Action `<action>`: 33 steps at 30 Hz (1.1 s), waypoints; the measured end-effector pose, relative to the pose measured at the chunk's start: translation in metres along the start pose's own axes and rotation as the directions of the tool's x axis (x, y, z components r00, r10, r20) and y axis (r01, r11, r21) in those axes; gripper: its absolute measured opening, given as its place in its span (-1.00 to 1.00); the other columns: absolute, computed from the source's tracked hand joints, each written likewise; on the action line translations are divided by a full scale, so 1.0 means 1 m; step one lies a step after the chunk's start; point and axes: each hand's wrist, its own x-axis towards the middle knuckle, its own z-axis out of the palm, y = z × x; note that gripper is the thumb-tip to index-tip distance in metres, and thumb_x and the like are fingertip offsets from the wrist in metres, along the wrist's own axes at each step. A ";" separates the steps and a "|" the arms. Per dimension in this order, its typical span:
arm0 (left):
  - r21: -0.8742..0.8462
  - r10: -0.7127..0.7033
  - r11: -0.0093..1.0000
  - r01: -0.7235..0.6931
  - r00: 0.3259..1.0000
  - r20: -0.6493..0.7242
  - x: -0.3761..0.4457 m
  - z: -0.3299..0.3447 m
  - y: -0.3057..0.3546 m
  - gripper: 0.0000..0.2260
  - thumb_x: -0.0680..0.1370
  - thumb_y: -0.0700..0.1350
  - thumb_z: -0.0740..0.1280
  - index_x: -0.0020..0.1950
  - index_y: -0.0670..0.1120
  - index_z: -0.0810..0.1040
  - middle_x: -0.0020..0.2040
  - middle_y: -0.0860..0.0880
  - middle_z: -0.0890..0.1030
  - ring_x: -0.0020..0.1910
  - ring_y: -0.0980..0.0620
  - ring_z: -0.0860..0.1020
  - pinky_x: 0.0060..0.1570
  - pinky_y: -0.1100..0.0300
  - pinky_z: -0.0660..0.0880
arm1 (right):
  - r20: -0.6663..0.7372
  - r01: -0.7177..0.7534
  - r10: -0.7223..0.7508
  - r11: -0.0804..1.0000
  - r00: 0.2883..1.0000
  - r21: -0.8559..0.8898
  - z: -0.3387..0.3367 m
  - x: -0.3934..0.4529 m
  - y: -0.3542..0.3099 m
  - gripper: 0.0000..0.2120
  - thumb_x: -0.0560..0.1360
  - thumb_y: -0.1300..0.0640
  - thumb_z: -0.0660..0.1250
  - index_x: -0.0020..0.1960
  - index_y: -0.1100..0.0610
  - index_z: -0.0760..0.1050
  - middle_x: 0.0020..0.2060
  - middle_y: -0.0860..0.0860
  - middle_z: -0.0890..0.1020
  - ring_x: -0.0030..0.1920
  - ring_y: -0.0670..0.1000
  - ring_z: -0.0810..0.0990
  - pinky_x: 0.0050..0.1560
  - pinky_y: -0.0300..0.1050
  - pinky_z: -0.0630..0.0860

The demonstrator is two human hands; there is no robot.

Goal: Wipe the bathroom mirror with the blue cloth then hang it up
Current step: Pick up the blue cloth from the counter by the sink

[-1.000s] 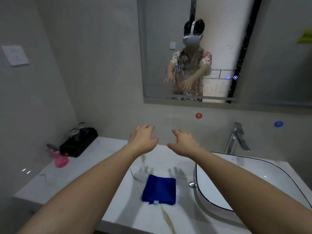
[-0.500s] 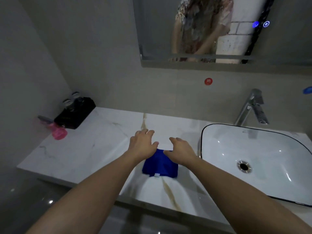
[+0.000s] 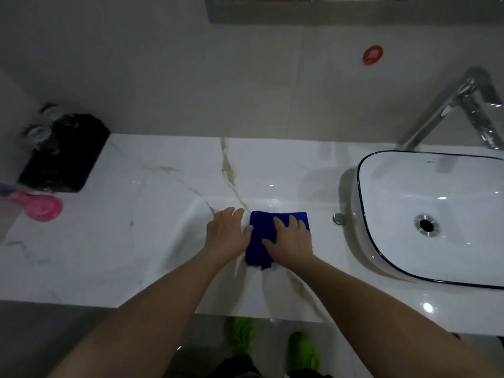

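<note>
Blue cloth (image 3: 261, 236) under flat right hand (image 3: 291, 242)

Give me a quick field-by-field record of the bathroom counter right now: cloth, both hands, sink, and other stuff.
cloth: blue cloth folded, flat on marble counter
right hand: flat on the cloth, fingers straight
left hand: at the cloth's left edge, fingers straight
sink: right of the cloth, empty
faucet: behind the sink
other: black box, pink object, far left
</note>
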 end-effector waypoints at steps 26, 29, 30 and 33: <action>-0.033 0.056 0.998 -0.057 0.998 -0.026 0.036 0.039 -0.040 -0.49 0.65 0.06 0.19 0.59 -0.04 0.25 0.61 -0.09 0.21 0.59 -0.12 0.08 0.54 -0.01 0.04 | -0.474 -0.021 -0.005 0.999 0.880 -0.049 0.060 0.037 -0.005 -0.79 0.63 0.07 0.30 0.20 0.15 0.54 -0.02 0.19 0.56 -0.03 0.25 0.50 0.02 0.14 0.42; -0.053 0.075 0.996 -0.077 0.997 -0.028 0.038 0.029 -0.031 -0.49 0.65 0.06 0.19 0.59 -0.04 0.24 0.61 -0.09 0.20 0.59 -0.12 0.07 0.53 -0.01 0.04 | -0.394 -0.067 0.092 0.995 0.914 0.077 0.047 0.037 -0.006 -0.75 0.69 0.04 0.19 0.23 0.15 0.53 -0.01 0.16 0.54 0.01 0.21 0.46 0.02 0.07 0.32; -0.061 0.086 0.994 -0.088 0.996 -0.034 0.039 0.024 -0.027 -0.48 0.65 0.06 0.20 0.59 -0.05 0.25 0.61 -0.10 0.20 0.59 -0.12 0.07 0.52 -0.01 0.04 | -0.373 -0.083 0.122 0.989 0.920 0.120 0.043 0.037 -0.006 -0.73 0.71 0.02 0.17 0.26 0.15 0.52 0.01 0.16 0.54 0.04 0.21 0.46 0.03 0.06 0.32; -0.054 0.137 0.989 -0.140 0.989 -0.059 0.042 0.007 -0.015 -0.49 0.64 0.02 0.22 0.58 -0.07 0.26 0.60 -0.14 0.22 0.57 -0.15 0.10 0.52 -0.02 0.05 | -0.346 -0.088 0.170 0.967 0.923 0.239 0.026 0.032 -0.006 -0.68 0.72 0.00 0.14 0.31 0.16 0.52 0.05 0.18 0.56 0.08 0.23 0.48 0.08 0.06 0.39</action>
